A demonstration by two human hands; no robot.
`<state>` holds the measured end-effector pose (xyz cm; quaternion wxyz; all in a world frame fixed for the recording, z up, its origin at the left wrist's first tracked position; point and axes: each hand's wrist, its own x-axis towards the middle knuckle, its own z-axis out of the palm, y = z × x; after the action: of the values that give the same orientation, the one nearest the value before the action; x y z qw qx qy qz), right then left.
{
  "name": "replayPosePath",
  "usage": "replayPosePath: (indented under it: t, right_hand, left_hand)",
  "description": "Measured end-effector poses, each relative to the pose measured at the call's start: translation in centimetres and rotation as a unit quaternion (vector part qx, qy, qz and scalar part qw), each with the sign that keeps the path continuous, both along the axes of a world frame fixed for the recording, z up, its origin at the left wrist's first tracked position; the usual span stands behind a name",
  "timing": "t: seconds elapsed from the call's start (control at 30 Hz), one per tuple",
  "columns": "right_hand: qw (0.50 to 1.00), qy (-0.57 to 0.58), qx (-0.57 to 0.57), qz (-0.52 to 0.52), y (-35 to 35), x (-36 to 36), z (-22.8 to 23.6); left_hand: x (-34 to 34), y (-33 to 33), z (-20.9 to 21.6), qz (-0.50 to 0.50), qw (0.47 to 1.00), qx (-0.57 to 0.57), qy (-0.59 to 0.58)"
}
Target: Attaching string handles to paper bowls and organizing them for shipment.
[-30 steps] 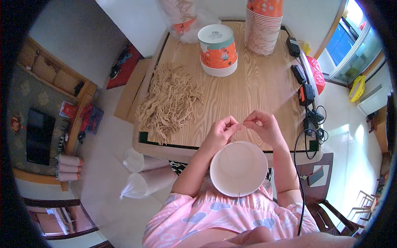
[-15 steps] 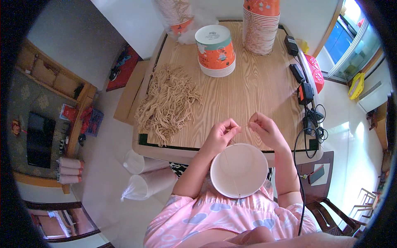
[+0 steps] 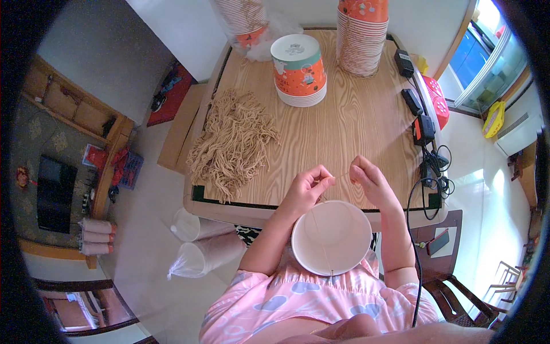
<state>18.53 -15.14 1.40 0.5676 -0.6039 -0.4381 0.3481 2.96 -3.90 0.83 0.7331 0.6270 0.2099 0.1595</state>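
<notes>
A thin tan string (image 3: 342,176) stretches between my two hands just beyond the bucket's far rim. My left hand (image 3: 313,184) pinches one part of it, thumb against finger. My right hand (image 3: 369,179) grips the other part with its fingers curled in. Close to my body, below the hands, a white paper bucket (image 3: 348,229) faces up with its open mouth. Another length of string runs across that mouth to the near rim. To the left on the table lies a loose heap of tan strings (image 3: 232,143).
Upside-down orange and teal paper buckets (image 3: 299,71) stand nested mid-table. Taller bucket stacks rise behind, one at the right (image 3: 361,49) and one at the left (image 3: 243,23) beside clear plastic. Black adapters and cables (image 3: 425,135) line the table's right edge. Bagged buckets (image 3: 209,252) lie on the floor.
My right hand has shifted slightly to the right, and the string between the hands now shows longer and tauter. My left hand and the bucket have stayed nearly in place.
</notes>
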Motion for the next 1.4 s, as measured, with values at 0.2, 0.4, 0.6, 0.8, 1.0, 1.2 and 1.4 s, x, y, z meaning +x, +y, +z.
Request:
replayPosePath:
  t: [0.2, 0.4, 0.6, 0.8, 1.0, 1.2, 1.4]
  right_hand:
    - [0.998, 0.066, 0.017, 0.003, -0.3, 0.2, 0.7]
    - [0.997, 0.059, 0.004, -0.053, -0.4, 0.5, 0.5]
    - [0.999, 0.002, -0.037, 0.001, 1.0, -0.4, 0.4]
    - [0.993, 0.008, -0.073, 0.093, 1.9, -1.1, -1.0]
    - [0.994, -0.036, -0.089, 0.061, 2.0, -1.2, -0.4]
    - [0.991, -0.086, -0.098, 0.043, 2.0, -1.2, -0.9]
    - [0.991, -0.088, -0.087, 0.04, 2.0, -1.4, -1.2]
  left_hand:
    - [-0.1, 0.1, -0.3, 0.002, 1.0, 0.009, -0.004]
    - [0.0, 0.0, 0.1, -0.011, 1.0, 0.001, 0.004]
    - [-0.6, 0.7, -0.7, 0.043, 0.996, -0.066, -0.05]
    - [-1.8, 1.2, -2.7, -0.026, 0.999, -0.008, -0.038]
    - [-2.1, 0.9, -2.8, -0.004, 0.989, 0.15, -0.013]
    - [-1.9, 0.9, -2.0, 0.005, 0.986, 0.169, -0.011]
    - [-1.9, 0.9, -1.6, -0.005, 0.978, 0.209, 0.022]
